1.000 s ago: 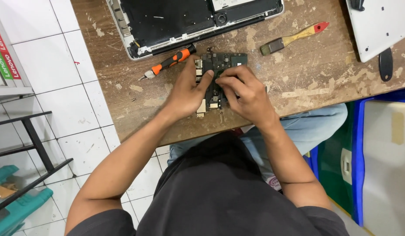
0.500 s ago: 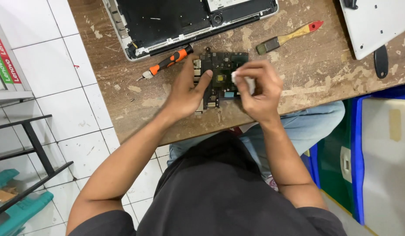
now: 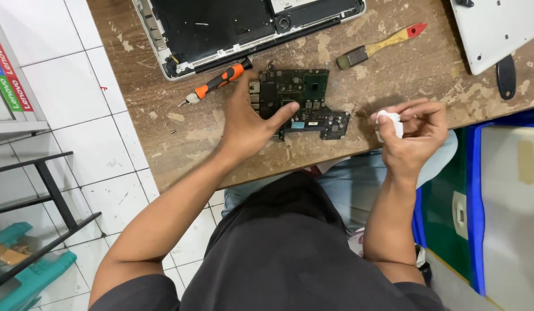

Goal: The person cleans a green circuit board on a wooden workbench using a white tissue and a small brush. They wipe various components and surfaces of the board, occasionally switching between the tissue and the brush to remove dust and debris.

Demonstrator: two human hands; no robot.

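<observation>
1. While the left hand (image 3: pixel 250 124) lies flat, fingers spread, pressing the dark green, irregular laptop circuit board (image 3: pixel 304 101) onto the worn wooden counter (image 3: pixel 180 132), the board sits mid-counter, below the opened laptop shell (image 3: pixel 221 29).
2. Right hand (image 3: pixel 414 135): fingers pinched together on a small white wad (image 3: pixel 389 124), held off the board's right.
3. Judgement: board light, stiff, fragile; hold by bare edges, not chips.
4. Orange-handled screwdriver (image 3: pixel 218 83) just beside the left hand.

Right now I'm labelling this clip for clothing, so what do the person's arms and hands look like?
Both arms are bare to above the elbow. The left hand and right hand wear no gloves, rings or watch. Short dark grey shirt sleeves begin at the shoulders.
</observation>
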